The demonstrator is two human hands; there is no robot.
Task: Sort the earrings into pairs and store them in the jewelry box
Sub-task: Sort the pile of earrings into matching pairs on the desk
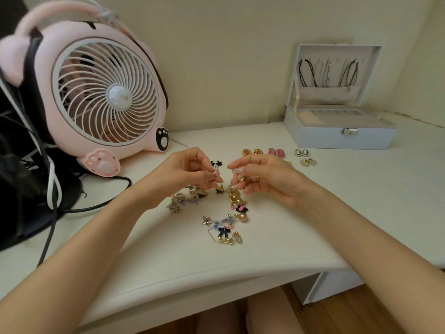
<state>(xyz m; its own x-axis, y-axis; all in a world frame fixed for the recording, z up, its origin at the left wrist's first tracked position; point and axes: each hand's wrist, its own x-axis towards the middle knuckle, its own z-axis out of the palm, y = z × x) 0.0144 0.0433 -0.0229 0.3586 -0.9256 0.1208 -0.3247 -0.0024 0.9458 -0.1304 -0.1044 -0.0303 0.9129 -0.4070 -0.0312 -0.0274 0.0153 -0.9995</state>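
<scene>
1. Above the middle of the tabletop, the left hand pinches a small silvery earring between thumb and curled fingertips.
2. Just beside it, the right hand pinches a gold earring the same way; the two hands are close together, not touching.
3. Directly below the hands lies a loose heap of unsorted earrings, gold, silver, blue, pink and black pieces mixed, spreading toward the near edge.
4. Behind the hands, matched pairs lie side by side in a row on the tabletop: a black pair, a gold oval pair, a pink pair and a cameo pair, with a small gold pair just in front of the cameos.
5. Further back on the right stands the jewelry box, pale blue, its lid upright against the wall with necklaces hanging inside it.
6. On the far left stands a pink fan with paw-print feet, a fluffy headband resting over its top, and a dark cable trailing across the tabletop beside it.
</scene>
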